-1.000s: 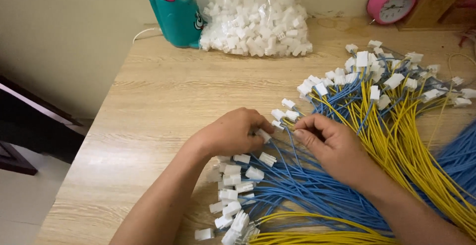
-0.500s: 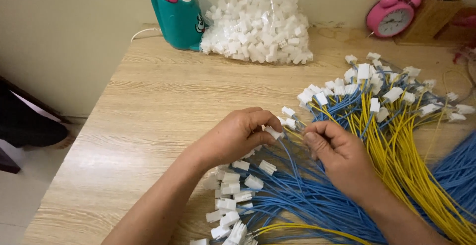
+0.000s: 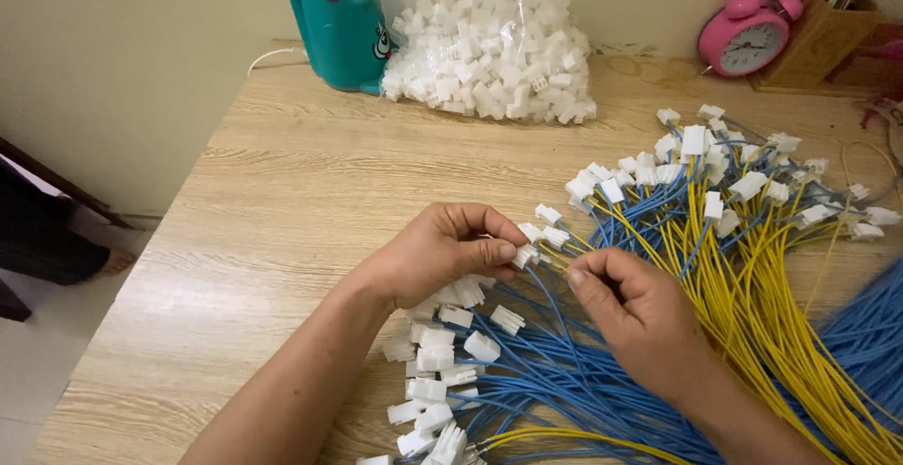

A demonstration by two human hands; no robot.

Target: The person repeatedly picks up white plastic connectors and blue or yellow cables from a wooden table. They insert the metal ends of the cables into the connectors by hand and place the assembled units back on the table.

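My left hand [image 3: 442, 251] pinches a small white plastic connector [image 3: 525, 256] between thumb and fingers above the wooden table [image 3: 273, 202]. My right hand [image 3: 635, 310] sits just to its right, fingertips closed on thin wire ends that point at that connector. Under both hands lies a fan of blue wires [image 3: 564, 371] tipped with white connectors [image 3: 433, 371]. Farther right spreads a bundle of yellow and blue wires [image 3: 743, 267] with white connectors at their far ends.
A clear bag of loose white connectors [image 3: 489, 51] stands at the table's back, next to a teal container [image 3: 340, 32]. A pink alarm clock [image 3: 748, 37] and a brown box [image 3: 828, 47] sit at the back right. The table's left edge drops to the floor.
Both hands have stayed close together over the blue wires, with only small finger shifts at the connector. The view has tilted slightly downward.
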